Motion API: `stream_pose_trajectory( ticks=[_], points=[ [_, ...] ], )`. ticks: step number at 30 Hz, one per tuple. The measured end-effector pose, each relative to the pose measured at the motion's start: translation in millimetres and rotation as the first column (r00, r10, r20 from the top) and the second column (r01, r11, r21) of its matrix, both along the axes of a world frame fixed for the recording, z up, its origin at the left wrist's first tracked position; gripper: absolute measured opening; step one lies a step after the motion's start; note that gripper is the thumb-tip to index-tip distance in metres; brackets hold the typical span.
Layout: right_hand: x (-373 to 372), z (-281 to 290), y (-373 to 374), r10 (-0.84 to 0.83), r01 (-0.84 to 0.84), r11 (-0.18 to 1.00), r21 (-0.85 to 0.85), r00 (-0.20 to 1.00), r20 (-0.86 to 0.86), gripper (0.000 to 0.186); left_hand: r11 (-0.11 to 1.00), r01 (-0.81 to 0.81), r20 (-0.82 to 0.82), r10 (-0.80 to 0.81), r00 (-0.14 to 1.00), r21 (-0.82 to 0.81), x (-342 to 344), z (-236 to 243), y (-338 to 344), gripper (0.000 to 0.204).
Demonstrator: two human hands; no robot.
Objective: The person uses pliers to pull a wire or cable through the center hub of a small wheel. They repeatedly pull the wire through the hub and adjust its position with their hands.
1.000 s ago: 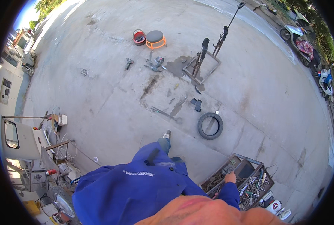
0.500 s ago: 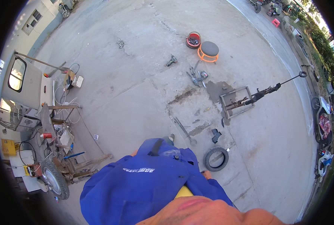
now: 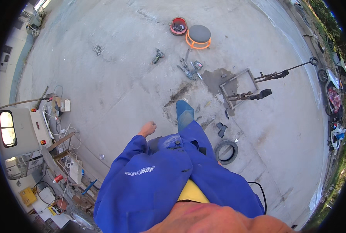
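My left hand [image 3: 147,129] swings out in front of the blue jacket [image 3: 142,182], fingers loosely curled, with nothing visible in them. My right hand is almost wholly hidden behind the jacket's right side, near a black tyre [image 3: 226,152] lying flat on the concrete; its fingers do not show. One leg in blue-green trousers [image 3: 185,114] is stretched forward. Ahead of it lie a green and black cordless drill [image 3: 157,56] and a cluster of hand and power tools [image 3: 191,70]. Dark flat pieces [image 3: 221,129] lie just beyond the tyre.
A metal frame stand [image 3: 235,97] with long rods stands at the right beside a wet patch. Farther off are a round stool [image 3: 199,35] with orange legs and a red bowl of small parts [image 3: 178,26]. A cluttered vehicle [image 3: 23,132] stands at left; parked scooters [image 3: 332,97] line the right edge.
I have stepped forward: the stool, tools and stand appear shifted left, and one leg now reaches out. My left hand has come into view. The tyre sits a little higher in the picture.
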State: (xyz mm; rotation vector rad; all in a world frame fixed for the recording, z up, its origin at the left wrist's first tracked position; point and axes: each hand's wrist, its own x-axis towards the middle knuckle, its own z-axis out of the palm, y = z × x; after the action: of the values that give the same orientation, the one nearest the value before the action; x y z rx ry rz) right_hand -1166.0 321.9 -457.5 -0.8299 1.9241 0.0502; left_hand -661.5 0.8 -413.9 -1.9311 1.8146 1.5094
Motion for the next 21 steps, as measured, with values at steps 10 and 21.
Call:
stream_pose_trajectory(
  ticks=[10, 21],
  points=[
    [-63.4, -19.5, -270.2, 0.087, -0.067, 0.987, 0.149, 0.987, -0.135, 0.048, 0.997, 0.073, 0.000, -0.073, 0.997, 0.031, -83.3, -10.2, -274.7, 0.031],
    [72.0, 19.3, -558.4, -0.152, 0.152, 0.988, -0.029, 0.988, -0.001, 0.043, 0.893, 0.439, 0.039, -0.437, 0.899, -0.103, -176.8, -127.5, -503.0, 0.023]
  ],
)
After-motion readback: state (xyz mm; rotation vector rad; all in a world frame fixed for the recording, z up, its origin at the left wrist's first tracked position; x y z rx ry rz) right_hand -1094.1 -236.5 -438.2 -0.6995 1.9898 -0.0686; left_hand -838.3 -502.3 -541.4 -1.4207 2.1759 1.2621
